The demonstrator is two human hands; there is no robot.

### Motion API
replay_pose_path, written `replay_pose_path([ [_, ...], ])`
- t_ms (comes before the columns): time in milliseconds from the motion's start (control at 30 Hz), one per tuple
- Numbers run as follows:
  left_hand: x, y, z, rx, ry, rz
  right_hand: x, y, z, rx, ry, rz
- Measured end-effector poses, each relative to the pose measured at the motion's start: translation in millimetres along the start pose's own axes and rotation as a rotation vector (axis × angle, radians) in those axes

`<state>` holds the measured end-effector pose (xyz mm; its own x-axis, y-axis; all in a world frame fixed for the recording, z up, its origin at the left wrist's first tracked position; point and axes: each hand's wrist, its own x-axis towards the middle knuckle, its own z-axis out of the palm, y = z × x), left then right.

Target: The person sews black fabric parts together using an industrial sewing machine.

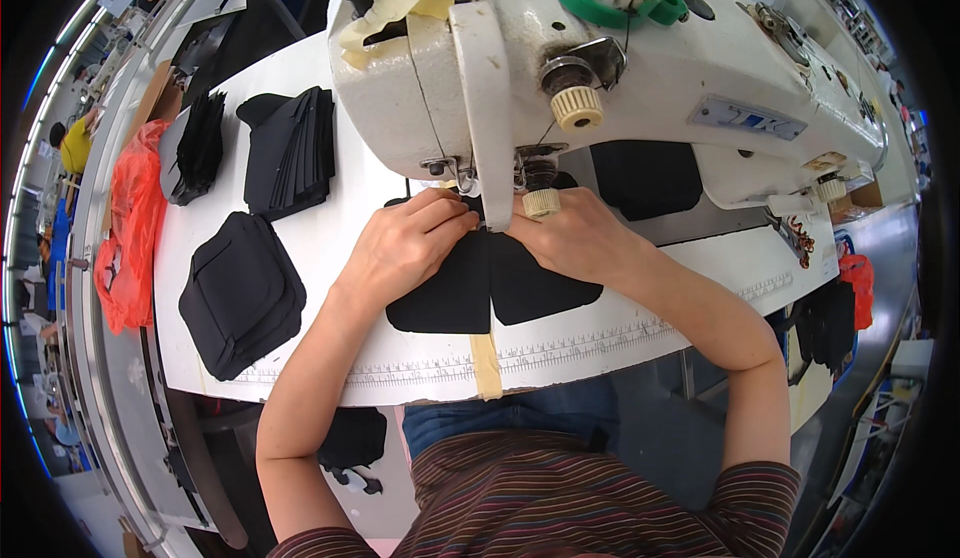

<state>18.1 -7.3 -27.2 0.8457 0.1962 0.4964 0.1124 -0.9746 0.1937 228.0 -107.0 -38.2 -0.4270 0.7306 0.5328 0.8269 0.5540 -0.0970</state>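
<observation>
Two black fabric pieces lie side by side under the head of a white sewing machine [640,68], a narrow gap between their near ends. My left hand [415,243] is closed on the left fabric piece [440,293], its curled fingers beside the needle area. On the right fabric piece [540,283] rests my right hand [570,238], closed at its edge, with the fingertips partly hidden behind the machine's front bar and a cream knob [541,202]. The needle itself and the seam under it are hidden.
On the white table [350,358] at left are a fanned stack of black pieces [290,153], another stack [243,293] and a dark bundle [197,148]. Red plastic [133,228] hangs along the left edge. Another black panel [648,178] lies behind the right hand; small scissors [785,233] lie at right.
</observation>
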Motion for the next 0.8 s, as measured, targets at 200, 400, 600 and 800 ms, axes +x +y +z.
replay_pose_path([
  [200,-1,-2,1,-0.002,0.010,0.004,1,-1,2,-0.016,0.028,-0.024],
  [400,1,-6,4,0.058,0.023,0.068,0,-3,1,-0.084,0.043,-0.053],
  [600,1,-11,4,0.070,0.019,0.139,0,-2,4,-0.066,0.071,-0.051],
  [800,-1,-10,2,0.088,-0.011,0.148,-1,-2,5,-0.041,0.053,-0.035],
])
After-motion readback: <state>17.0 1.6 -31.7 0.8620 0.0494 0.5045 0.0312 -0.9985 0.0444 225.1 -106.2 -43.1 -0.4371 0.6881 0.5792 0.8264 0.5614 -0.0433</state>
